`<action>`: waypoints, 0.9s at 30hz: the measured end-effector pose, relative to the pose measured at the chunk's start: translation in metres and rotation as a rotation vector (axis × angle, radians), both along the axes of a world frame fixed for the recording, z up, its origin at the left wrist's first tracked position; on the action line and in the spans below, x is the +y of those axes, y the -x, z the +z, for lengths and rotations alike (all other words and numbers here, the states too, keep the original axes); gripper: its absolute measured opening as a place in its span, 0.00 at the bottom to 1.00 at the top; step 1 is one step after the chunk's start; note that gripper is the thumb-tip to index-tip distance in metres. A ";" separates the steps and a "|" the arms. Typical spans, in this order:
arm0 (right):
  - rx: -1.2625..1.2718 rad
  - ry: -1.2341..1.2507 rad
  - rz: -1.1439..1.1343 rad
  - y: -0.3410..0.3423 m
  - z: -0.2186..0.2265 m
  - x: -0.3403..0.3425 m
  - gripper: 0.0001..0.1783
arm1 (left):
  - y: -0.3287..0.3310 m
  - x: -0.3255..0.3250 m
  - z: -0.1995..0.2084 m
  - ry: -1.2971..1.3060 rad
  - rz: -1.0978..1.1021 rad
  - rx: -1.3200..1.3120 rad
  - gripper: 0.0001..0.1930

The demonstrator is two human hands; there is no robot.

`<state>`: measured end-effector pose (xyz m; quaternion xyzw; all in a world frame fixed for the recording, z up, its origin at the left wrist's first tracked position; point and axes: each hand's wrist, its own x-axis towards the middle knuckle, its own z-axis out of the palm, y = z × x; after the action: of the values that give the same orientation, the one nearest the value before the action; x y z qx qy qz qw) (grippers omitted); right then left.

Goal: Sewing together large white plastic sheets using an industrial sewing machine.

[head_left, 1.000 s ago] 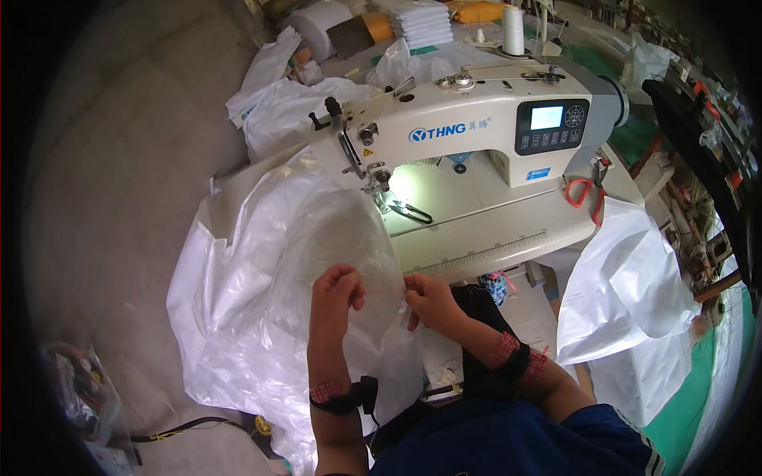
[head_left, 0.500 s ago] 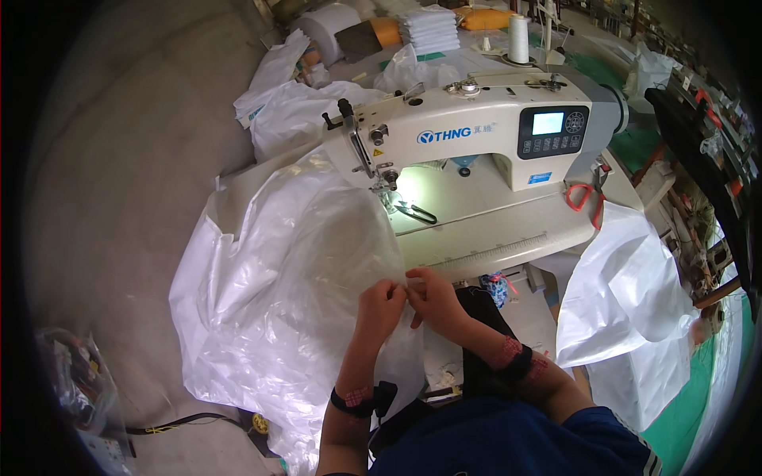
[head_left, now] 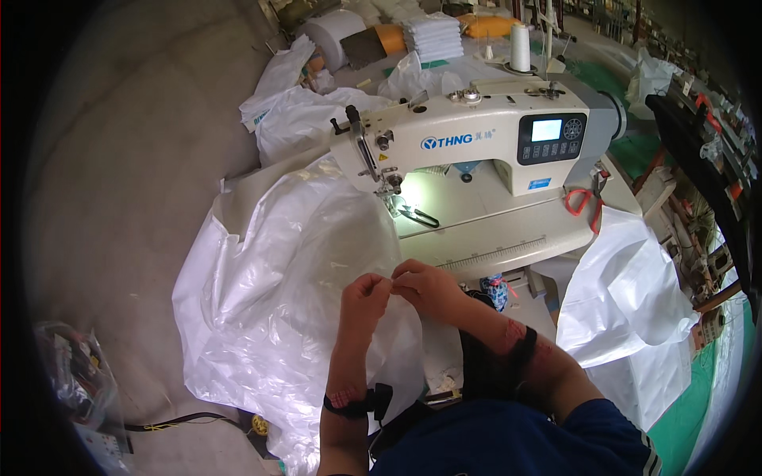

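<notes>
– Your left hand (head_left: 365, 297) and right hand (head_left: 416, 283) meet at the fingertips, both with fingers drawn into a pinch. Whether something thin, a thread or an edge of film, sits in that pinch is too small to tell you.

– What could go wrong for you there?

– A slip, most likely: the glossy white sheet (head_left: 294, 238) looks slick and limp, so if its edge is in your fingers, a light pinch could lose it.

– And how do you hold your arms?

– Your left forearm (head_left: 349, 361) stands almost upright in view. Your right forearm (head_left: 486, 324) slants in from the lower right, its hand reaching leftward with the back turned up.

– Where does the sheet lie from you?

– Behind and left of your hands, spreading down from the left end of the worktop (head_left: 496, 234); its own hanging weight might drag it farther down.

– Anything beyond that for you to mind?

– Those black snips (head_left: 413, 214) beside the lit needle area: a tug on the sheet could jostle them into the stitching parts of your sewing machine (head_left: 468, 131), with the white thread spool (head_left: 520, 49) standing behind
</notes>
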<state>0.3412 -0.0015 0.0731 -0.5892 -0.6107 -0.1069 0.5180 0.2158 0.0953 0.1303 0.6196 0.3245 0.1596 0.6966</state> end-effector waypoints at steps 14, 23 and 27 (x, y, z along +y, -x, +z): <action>1.036 0.688 0.395 -0.012 0.014 0.022 0.09 | 0.015 -0.046 -0.063 -1.321 -0.022 0.427 0.14; 0.145 0.306 -0.408 -0.075 0.095 -0.041 0.10 | 0.036 0.003 -0.049 -1.242 -0.029 0.456 0.12; -0.136 0.211 -0.212 -0.034 0.066 -0.031 0.18 | 0.037 -0.005 -0.012 -1.180 0.025 0.509 0.14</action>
<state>0.3754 -0.0323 0.1386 -0.6930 -0.5866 -0.1358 0.3964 0.1789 0.0902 0.1183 0.9134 0.3446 0.1674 0.1376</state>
